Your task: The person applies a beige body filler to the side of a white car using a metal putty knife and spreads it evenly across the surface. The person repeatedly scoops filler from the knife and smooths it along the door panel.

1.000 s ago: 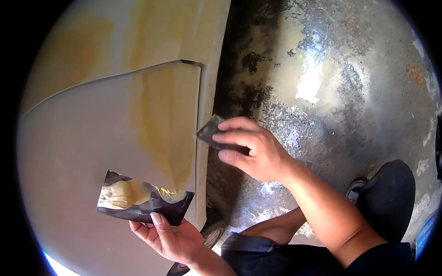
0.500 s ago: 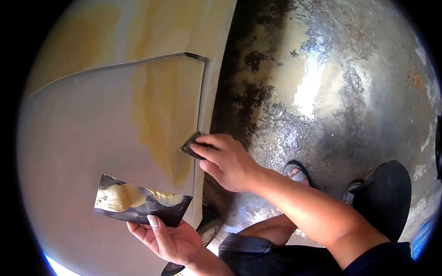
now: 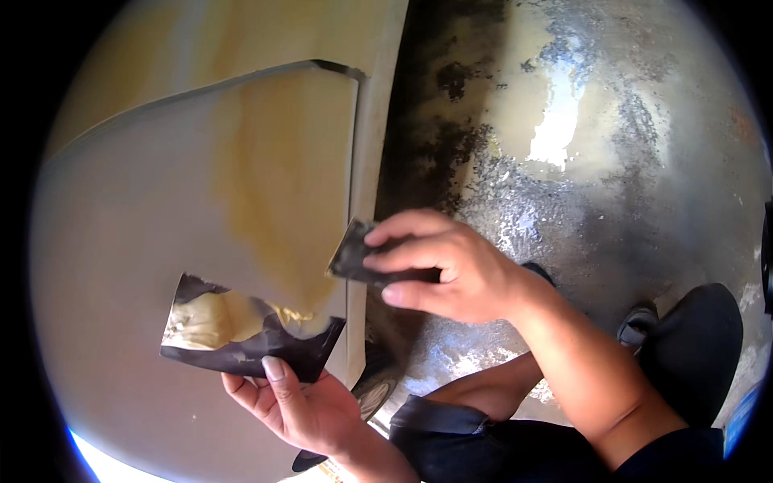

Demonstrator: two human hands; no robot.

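So, L hand (image 3: 310,409): holds dark board (image 3: 282,346) by lower edge, over panel (image 3: 153,217).
Paste (image 3: 208,320): on board; might slide off if board tips.
R hand (image 3: 463,270): pinching blk spreader (image 3: 354,256) nr panel edge, contact unclear.
Yellow patch (image 3: 262,229): angled spreader corner cld gouge it, if soft.

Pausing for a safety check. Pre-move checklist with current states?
1. Left hand holding the dark board: ok.
2. Paste on board: ok, cream heap near its left end, thinner yellow streaks toward the right.
3. Right hand gripping the scraper: ok.
4. Scraper edge clean: cannot tell, blurred.
5. Scraper off the panel: cannot tell, they overlap in this view.
6. Yellow patch on panel in sight: ok.
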